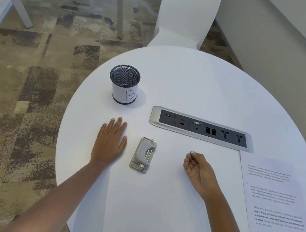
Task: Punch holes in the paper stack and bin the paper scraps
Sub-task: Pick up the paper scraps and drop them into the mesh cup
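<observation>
A small grey and silver hole punch (143,155) lies on the white round table (192,82) between my hands. My left hand (111,141) rests flat on the table, fingers apart, left of the punch and empty. My right hand (198,170) is to the right of the punch, palm up, fingertips pinching a tiny round paper scrap (192,152). The printed paper stack (276,208) lies at the table's right edge. A black mesh cup (124,83) wrapped in a paper label marked "B" stands behind my left hand.
A silver and black power socket strip (202,128) is set into the table behind the punch, touching the paper stack's far corner. A white chair (187,16) stands beyond the table. Patterned carpet (35,79) lies to the left.
</observation>
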Available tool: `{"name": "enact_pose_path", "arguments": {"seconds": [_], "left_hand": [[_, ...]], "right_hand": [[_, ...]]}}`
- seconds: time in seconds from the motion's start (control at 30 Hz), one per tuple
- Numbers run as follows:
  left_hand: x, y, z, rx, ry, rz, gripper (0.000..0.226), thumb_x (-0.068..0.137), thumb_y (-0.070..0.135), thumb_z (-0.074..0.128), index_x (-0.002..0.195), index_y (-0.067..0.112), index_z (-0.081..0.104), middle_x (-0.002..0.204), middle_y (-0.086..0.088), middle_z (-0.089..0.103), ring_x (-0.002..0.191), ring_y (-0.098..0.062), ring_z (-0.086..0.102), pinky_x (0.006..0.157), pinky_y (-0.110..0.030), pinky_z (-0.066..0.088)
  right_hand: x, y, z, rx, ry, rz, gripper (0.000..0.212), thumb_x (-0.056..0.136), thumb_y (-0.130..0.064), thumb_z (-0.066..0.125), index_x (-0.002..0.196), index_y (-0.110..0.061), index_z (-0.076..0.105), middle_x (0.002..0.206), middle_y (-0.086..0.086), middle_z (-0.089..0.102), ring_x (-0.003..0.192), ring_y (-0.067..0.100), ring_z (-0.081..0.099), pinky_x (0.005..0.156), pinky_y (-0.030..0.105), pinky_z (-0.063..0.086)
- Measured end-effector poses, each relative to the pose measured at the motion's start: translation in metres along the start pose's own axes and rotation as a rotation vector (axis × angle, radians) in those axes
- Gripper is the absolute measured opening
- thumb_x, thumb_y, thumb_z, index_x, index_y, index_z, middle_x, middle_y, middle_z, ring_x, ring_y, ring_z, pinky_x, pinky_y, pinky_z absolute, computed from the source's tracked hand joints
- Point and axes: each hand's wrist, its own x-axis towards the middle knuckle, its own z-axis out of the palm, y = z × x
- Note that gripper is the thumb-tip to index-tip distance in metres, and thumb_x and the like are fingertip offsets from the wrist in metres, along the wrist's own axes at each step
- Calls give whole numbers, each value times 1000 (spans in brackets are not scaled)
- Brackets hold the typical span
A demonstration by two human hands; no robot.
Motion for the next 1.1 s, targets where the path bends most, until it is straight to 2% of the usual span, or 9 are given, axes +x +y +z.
{"name": "enact_pose_path", "arguments": {"seconds": [0.23, 0.43, 0.57, 0.73, 0.87, 1.0, 1.1], "left_hand": [[-1, 1, -2, -10, 5, -2, 59, 87, 33, 22, 133, 7, 47, 144, -14, 44, 133, -33, 41, 109, -49, 30], [1, 0, -3, -10, 21, -1, 55, 87, 31, 26, 131, 8, 50, 141, -14, 48, 130, -33, 44, 107, -50, 34], [1, 0, -2, 7, 24, 11, 53, 87, 30, 30, 129, 8, 52, 138, -14, 51, 127, -34, 48, 104, -50, 38], [2, -1, -1, 14, 46, 19, 50, 86, 29, 34, 125, 8, 56, 134, -14, 55, 123, -33, 52, 101, -50, 42], [2, -2, 0, 27, 54, 22, 49, 85, 28, 35, 124, 9, 57, 134, -13, 56, 122, -32, 53, 100, -49, 43], [3, -2, 0, 26, 63, 21, 49, 85, 28, 35, 123, 9, 57, 133, -12, 57, 121, -32, 54, 99, -50, 43], [2, -2, 1, 22, 71, 22, 49, 85, 28, 34, 124, 9, 57, 133, -13, 57, 122, -32, 54, 99, -51, 43]], "right_hand": [[17, -9, 58, -13, -143, 5, 22, 92, -7, 45, 73, -9, 57, 59, -1, 62, 53, 6, 59, 54, 15, 53], [44, -20, 131, -85, -268, 5, 25, 92, -8, 47, 69, -9, 57, 52, -3, 62, 49, 4, 59, 53, 13, 52], [62, -26, 177, -207, -254, -43, 25, 91, -7, 49, 66, -9, 55, 53, -1, 58, 44, 4, 54, 50, 12, 50], [81, -38, 224, -366, -254, -133, 27, 90, -5, 49, 63, -8, 53, 53, 0, 55, 48, 6, 51, 50, 12, 49], [95, -39, 241, -538, -253, -168, 27, 89, -3, 46, 63, -6, 51, 64, 6, 49, 57, 11, 47, 52, 13, 47], [105, -35, 252, -704, -239, -198, 27, 86, 2, 46, 61, -7, 47, 62, 8, 43, 53, 14, 40, 45, 12, 40], [111, -32, 253, -827, -223, -257, 31, 84, 2, 49, 55, -8, 48, 62, 8, 45, 54, 17, 41, 55, 19, 43]]}}
